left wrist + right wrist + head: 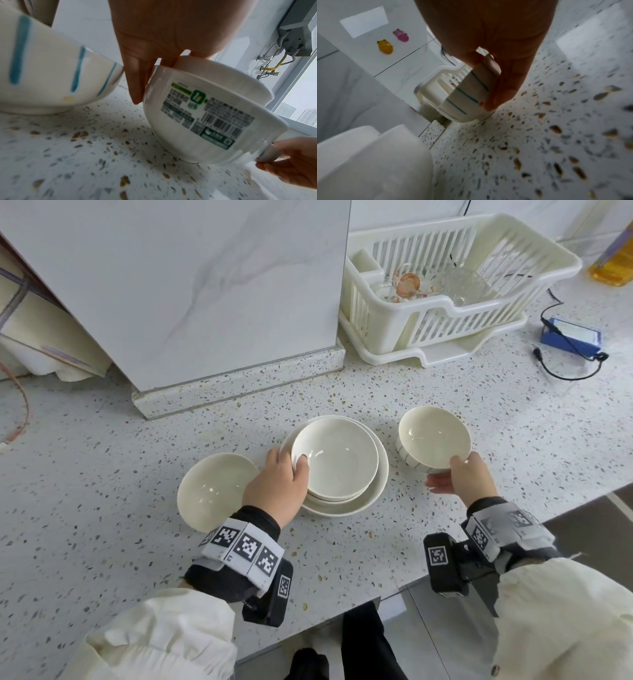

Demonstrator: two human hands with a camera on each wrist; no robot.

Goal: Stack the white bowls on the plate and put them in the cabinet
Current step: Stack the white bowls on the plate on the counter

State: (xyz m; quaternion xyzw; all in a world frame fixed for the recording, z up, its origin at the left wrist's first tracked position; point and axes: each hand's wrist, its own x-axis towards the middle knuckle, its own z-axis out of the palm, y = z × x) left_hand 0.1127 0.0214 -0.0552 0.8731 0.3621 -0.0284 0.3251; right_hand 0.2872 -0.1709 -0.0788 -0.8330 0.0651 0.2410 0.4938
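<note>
A white plate (382,474) sits mid-counter with two nested white bowls on it. My left hand (294,470) pinches the left rim of the top bowl (339,460), thumb inside. In the left wrist view the fingers (137,83) lie outside a labelled white bowl (205,115). A third bowl (215,491) with blue stripes (42,74) stands on the counter left of the plate. My right hand (445,472) grips a blue-striped bowl (433,436) right of the plate, tilted, thumb on the rim and fingers underneath (498,100); its foot (467,117) is at the counter.
A cream dish rack (496,313) holding glassware stands at the back right. A marble pillar (205,285) rises behind the plate. A blue device (570,335) with a black cable lies far right. The counter's front edge (394,594) runs close below my wrists.
</note>
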